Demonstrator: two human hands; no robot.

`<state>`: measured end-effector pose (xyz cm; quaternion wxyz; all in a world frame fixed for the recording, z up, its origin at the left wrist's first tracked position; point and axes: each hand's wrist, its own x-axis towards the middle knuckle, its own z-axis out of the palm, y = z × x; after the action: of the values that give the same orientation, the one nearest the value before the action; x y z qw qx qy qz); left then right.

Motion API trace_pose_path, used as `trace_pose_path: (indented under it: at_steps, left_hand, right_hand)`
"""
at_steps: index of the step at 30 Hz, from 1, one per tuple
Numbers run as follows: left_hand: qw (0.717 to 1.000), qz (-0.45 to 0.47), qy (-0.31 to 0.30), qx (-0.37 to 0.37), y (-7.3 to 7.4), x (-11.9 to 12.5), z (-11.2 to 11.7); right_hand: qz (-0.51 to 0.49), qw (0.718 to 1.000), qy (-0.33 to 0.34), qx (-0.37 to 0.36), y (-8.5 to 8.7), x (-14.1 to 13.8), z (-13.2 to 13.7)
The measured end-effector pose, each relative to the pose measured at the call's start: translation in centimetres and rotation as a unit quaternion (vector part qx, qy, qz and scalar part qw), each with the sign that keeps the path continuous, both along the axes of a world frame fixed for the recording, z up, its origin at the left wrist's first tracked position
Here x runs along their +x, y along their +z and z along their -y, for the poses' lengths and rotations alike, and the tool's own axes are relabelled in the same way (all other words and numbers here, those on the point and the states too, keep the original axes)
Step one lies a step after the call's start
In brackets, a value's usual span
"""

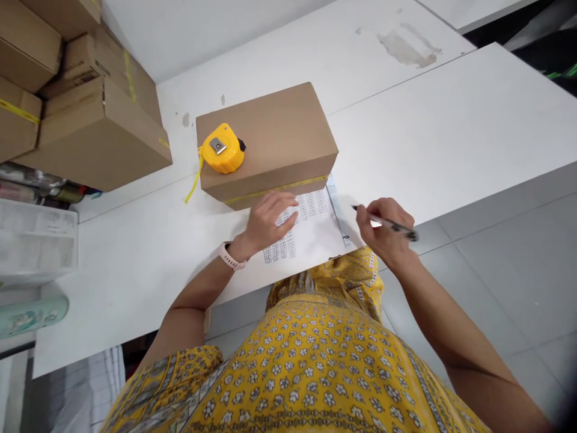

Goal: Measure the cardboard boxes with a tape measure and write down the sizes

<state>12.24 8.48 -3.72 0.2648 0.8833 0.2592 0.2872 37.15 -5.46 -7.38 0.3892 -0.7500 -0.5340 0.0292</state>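
My right hand [386, 231] is closed around a pen [391, 225], its dark tip pointing left above the table's front edge. My left hand [269, 221] rests over a printed sheet [315, 234] with its fingers apart, near the lower side of a brown cardboard box [279, 129]. Columns of small print cover part of the sheet, and another paper shows under its right edge. On the left end of the box lies a yellow tape measure [222, 149] with a yellow strap hanging off it.
Several cardboard boxes [112, 132] are stacked at the upper left. Below them stand a clear plastic container [38, 237] and a teal bottle [33, 316]. The white table [451, 132] extends right, with a tiled floor [505, 258] in front of it.
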Motion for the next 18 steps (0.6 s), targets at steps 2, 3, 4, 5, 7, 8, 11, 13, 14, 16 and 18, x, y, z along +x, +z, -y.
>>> trace_pose_path:
  at_steps: [2,3,4,5,7,8,11,13,14,16,18]
  left_hand:
    - [0.995,-0.036,-0.058,-0.07,-2.4,0.8,0.3]
    - [0.992,-0.054,-0.073,-0.089,-3.4,1.2,0.1]
    - [0.989,-0.072,-0.086,-0.096,-4.3,1.5,-0.2]
    - [0.987,-0.089,-0.099,-0.093,-5.0,1.8,-0.5]
    - [0.983,-0.114,-0.124,-0.069,-5.8,2.3,-1.0]
    - [0.983,-0.119,-0.13,-0.058,-6.1,2.5,-1.1]
    - [0.984,-0.114,-0.127,-0.044,-6.7,2.8,-1.0]
    - [0.986,-0.109,-0.12,-0.041,-7.0,2.9,-0.8]
    - [0.987,-0.106,-0.118,-0.039,-7.1,2.9,-0.8]
    - [0.988,-0.102,-0.115,-0.031,-7.3,2.9,-0.7]
    - [0.988,-0.1,-0.113,-0.024,-7.5,2.9,-0.7]
  right_hand:
    - [-0.178,0.981,-0.042,0.066,-0.5,-1.4,0.3]
    - [-0.268,0.959,-0.037,0.082,-0.7,-2.2,0.3]
    - [-0.347,0.934,-0.021,0.087,-1.1,-3.1,0.2]
    - [-0.41,0.908,0.0,0.084,-1.4,-3.8,-0.1]
    - [-0.478,0.875,0.024,0.071,-2.2,-5.1,-0.7]
    - [-0.49,0.869,0.026,0.068,-2.6,-5.5,-0.9]
    - [-0.466,0.883,0.01,0.059,-3.5,-6.1,-1.6]
    - [-0.419,0.907,0.0,0.04,-3.9,-6.2,-2.0]
    - [-0.393,0.919,0.0,0.028,-4.0,-6.1,-2.2]
    - [-0.344,0.939,0.008,0.009,-4.1,-6.1,-2.6]
    - [-0.307,0.952,0.018,0.001,-4.3,-6.1,-3.0]
